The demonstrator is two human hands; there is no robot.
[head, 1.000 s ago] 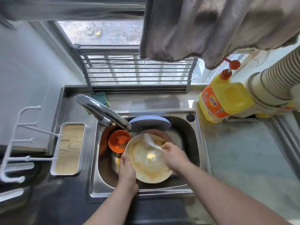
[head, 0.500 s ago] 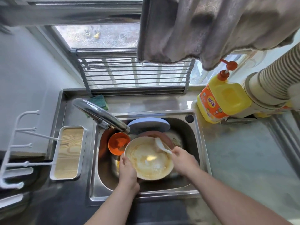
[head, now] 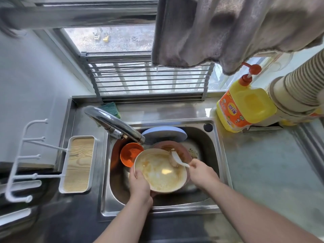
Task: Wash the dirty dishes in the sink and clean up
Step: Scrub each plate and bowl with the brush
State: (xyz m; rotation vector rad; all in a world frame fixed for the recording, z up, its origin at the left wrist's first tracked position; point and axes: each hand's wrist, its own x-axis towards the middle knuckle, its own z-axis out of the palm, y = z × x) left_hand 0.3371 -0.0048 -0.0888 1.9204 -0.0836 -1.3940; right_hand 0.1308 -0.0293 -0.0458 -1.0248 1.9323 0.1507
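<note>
Pinching spoon [head: 177, 159] in right-hand fingers [head: 192, 165] above bowl [head: 160, 171].

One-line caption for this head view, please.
Over the sink, left hand holds a stained bowl while right hand pinches a white spoon.
</note>
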